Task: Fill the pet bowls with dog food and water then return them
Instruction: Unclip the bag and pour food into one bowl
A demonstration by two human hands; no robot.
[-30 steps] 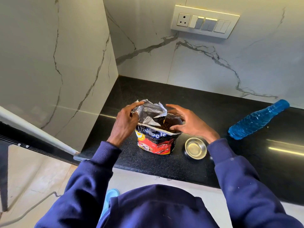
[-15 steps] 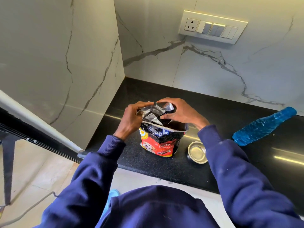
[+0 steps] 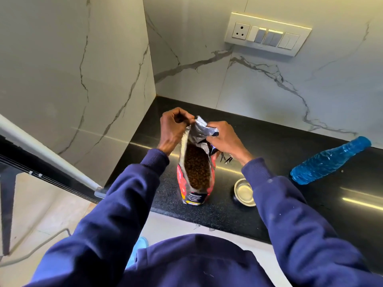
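A red dog food bag (image 3: 195, 193) with a silver lining stands on the black counter (image 3: 279, 146), its top pulled open so brown kibble (image 3: 195, 170) shows inside. My left hand (image 3: 173, 129) pinches the bag's left top edge. My right hand (image 3: 224, 137) grips the crumpled silver flap at the right. An empty steel pet bowl (image 3: 244, 192) sits on the counter just right of the bag, partly behind my right sleeve. A blue water bottle (image 3: 329, 160) lies on its side farther right.
Marble walls close the counter at the left and back, with a switch plate (image 3: 267, 34) on the back wall. A small dark object (image 3: 227, 160) lies behind the bag. The counter's front edge drops to a light floor; a white rail (image 3: 47, 152) runs at left.
Both hands have lifted and spread the bag's top, turning the mouth toward me so the kibble shows. The camera has tilted more downward.
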